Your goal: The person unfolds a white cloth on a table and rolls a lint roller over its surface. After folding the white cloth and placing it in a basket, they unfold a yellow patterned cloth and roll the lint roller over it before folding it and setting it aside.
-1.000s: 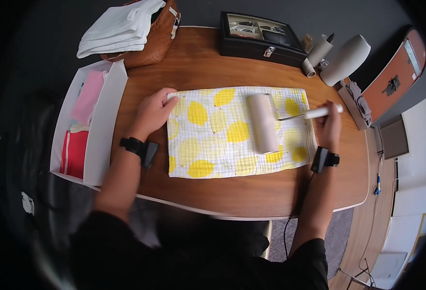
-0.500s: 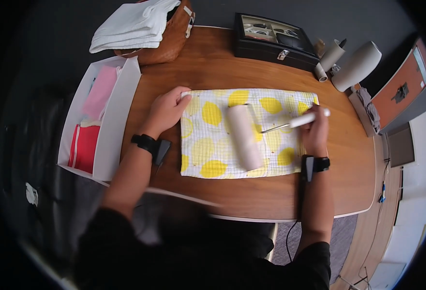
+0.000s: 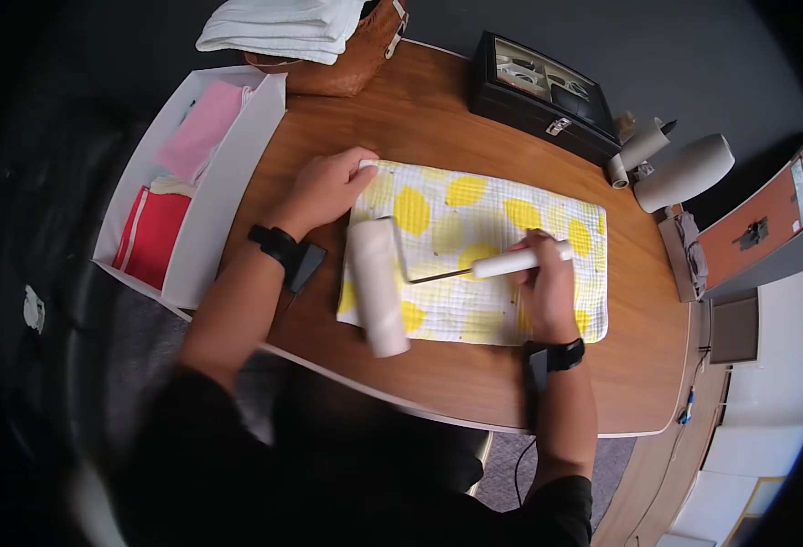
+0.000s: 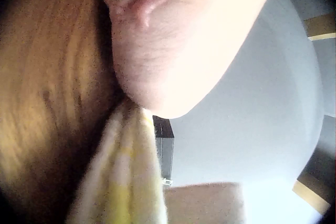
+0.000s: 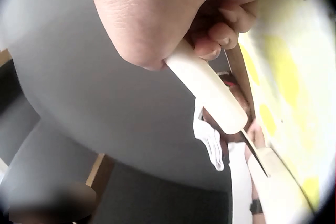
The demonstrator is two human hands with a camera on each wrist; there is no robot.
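Observation:
A white muslin cloth with yellow lemons point(image 3: 456, 214) lies folded flat on the wooden table point(image 3: 401, 109). At its far left corner, my left hand point(image 3: 328, 187) pinches the fabric; in the left wrist view the cloth point(image 4: 123, 176) gathers into folds under the thumb. My right hand point(image 3: 547, 287) grips the white handle point(image 5: 210, 90) of a lint roller point(image 3: 378, 287), fingers curled round it. The pale, slightly blurred roller head overlaps the cloth's left edge, its lower end reaching past the near edge.
On the left stands a white box point(image 3: 228, 214) holding pink and red folded cloths. Behind it, white towels point(image 3: 283, 27) lie over a brown bag point(image 3: 351, 68). A black display case point(image 3: 547, 96), a pale vase point(image 3: 689, 173) and a small box point(image 3: 687, 251) line the far right.
My right hand has swept the lint roller leftward across the cloth, from its right part to its left edge. My left hand stays at the corner. The head view has turned somewhat.

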